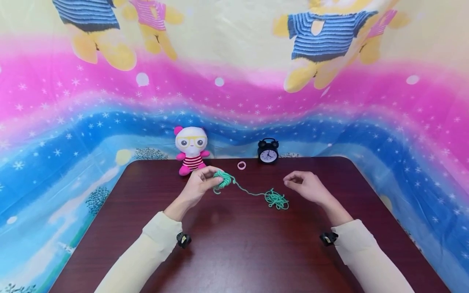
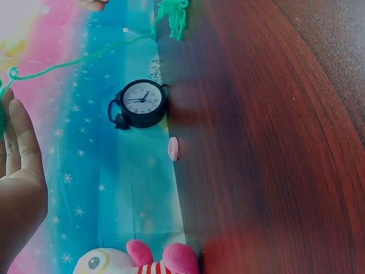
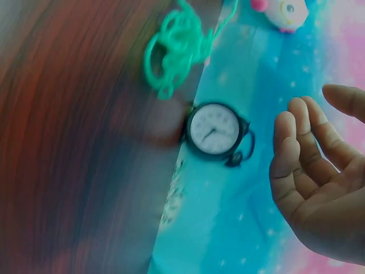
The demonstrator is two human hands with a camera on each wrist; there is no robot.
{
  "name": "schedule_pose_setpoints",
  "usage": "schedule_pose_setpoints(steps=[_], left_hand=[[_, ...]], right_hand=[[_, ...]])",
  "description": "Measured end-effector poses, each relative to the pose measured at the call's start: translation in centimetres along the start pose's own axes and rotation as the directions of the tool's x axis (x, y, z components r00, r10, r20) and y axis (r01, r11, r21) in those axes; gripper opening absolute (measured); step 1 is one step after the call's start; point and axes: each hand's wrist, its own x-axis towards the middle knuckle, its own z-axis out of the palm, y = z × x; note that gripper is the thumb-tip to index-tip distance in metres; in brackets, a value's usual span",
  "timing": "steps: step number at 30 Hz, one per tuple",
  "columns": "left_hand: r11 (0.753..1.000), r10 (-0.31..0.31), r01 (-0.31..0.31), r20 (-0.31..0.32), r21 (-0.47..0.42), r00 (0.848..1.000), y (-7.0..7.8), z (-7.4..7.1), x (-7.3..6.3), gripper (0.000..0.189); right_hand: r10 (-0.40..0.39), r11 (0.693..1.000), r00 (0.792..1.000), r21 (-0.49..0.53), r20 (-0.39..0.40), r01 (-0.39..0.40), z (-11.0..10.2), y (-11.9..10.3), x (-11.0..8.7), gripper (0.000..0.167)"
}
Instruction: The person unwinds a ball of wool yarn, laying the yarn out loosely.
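In the head view my left hand (image 1: 199,185) pinches a small wound bundle of green yarn (image 1: 223,180) between thumb and fingers, above the table. From that bundle a single strand runs right to a loose tangle of the same yarn (image 1: 276,199) on the tabletop. My right hand (image 1: 309,188) hovers to the right of the tangle and holds nothing. Its fingers (image 3: 308,142) are loosely bent, with the thumb apart from them in the right wrist view. Only a sliver of the bundle shows at the left wrist view's edge, beside the left fingers (image 2: 25,137).
A panda plush (image 1: 191,148) sits at the back left of the dark wooden table (image 1: 227,252). A pink ring-shaped band (image 1: 242,165) and a black twin-bell alarm clock (image 1: 268,151) stand along the back edge. Behind hangs a printed cloth (image 1: 227,97).
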Motion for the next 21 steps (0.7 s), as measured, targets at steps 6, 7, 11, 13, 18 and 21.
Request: schedule_pose_setpoints(steps=[6,7,11,13,18,21], left_hand=[[1.000,-0.027,0.027,0.006,0.005,1.000,0.0,0.2,0.0,0.019],[1.000,-0.028,0.028,0.010,0.005,1.000,-0.1,0.2,0.0,0.021],[1.000,-0.029,0.029,0.021,0.007,0.999,-0.2,0.2,0.0,0.028],[1.000,-0.027,0.027,0.025,0.009,0.999,-0.3,0.2,0.0,0.029],[1.000,-0.023,0.023,0.033,0.011,0.999,-0.4,0.3,0.1,0.022],[1.000,-0.024,0.024,0.036,0.006,0.999,-0.5,0.5,0.1,0.019]], right_hand=[[-0.059,0.996,0.998,0.066,0.014,0.058,1.5,-2.3,0.3,0.017],[-0.065,0.995,0.998,0.076,0.017,0.063,1.8,-2.7,0.3,0.017],[-0.088,0.991,0.996,0.108,0.030,0.084,2.8,-4.0,0.5,0.016],[-0.101,0.989,0.994,0.111,0.035,0.096,3.2,-4.6,0.6,0.016],[-0.138,0.981,0.989,0.143,0.055,0.129,4.3,-6.0,0.8,0.018],[-0.149,0.976,0.987,0.167,0.063,0.137,4.9,-6.7,0.9,0.018]])
